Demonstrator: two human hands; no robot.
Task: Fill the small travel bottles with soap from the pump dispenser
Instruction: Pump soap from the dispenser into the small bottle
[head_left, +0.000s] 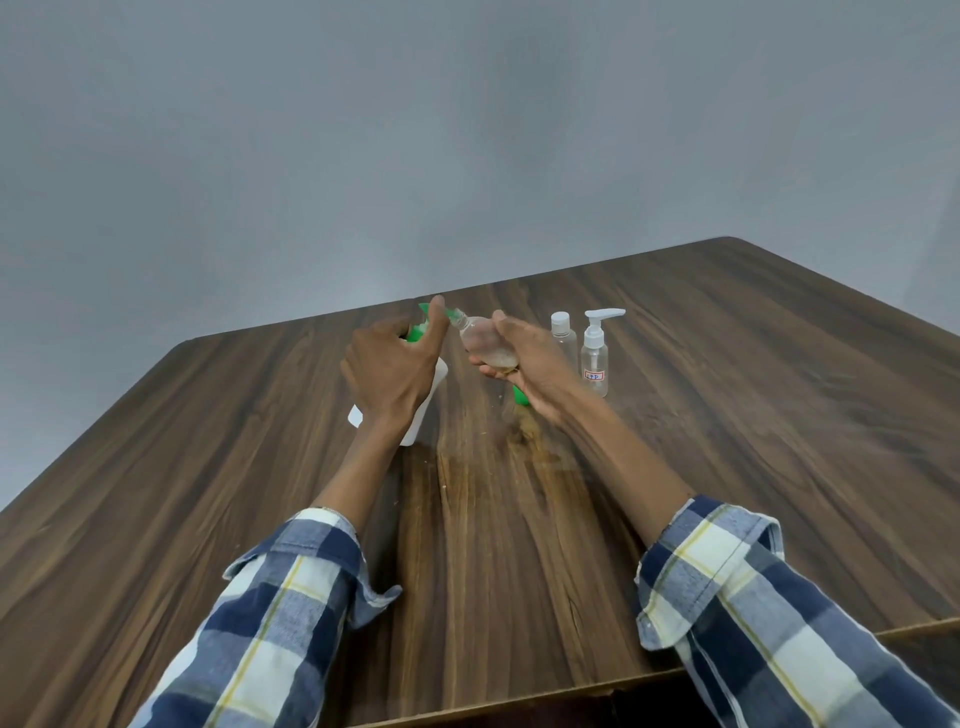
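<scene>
A white soap dispenser (428, 400) with a green pump head stands on the wooden table (260, 415). My left hand (392, 364) wraps around its top, a finger resting on the green pump spout. My right hand (530, 364) holds a small clear travel bottle (480, 338) tilted, its open neck right at the spout. A little pale liquid lies in the bottle's lower end. Something green (519, 396) pokes out under my right hand; I cannot tell what it is.
Two more small clear bottles stand just right of my right hand: one with a white cap (563, 335), one with a white pump top and a red-and-white label (596, 353). The table's near edge (519, 699) runs under my forearms.
</scene>
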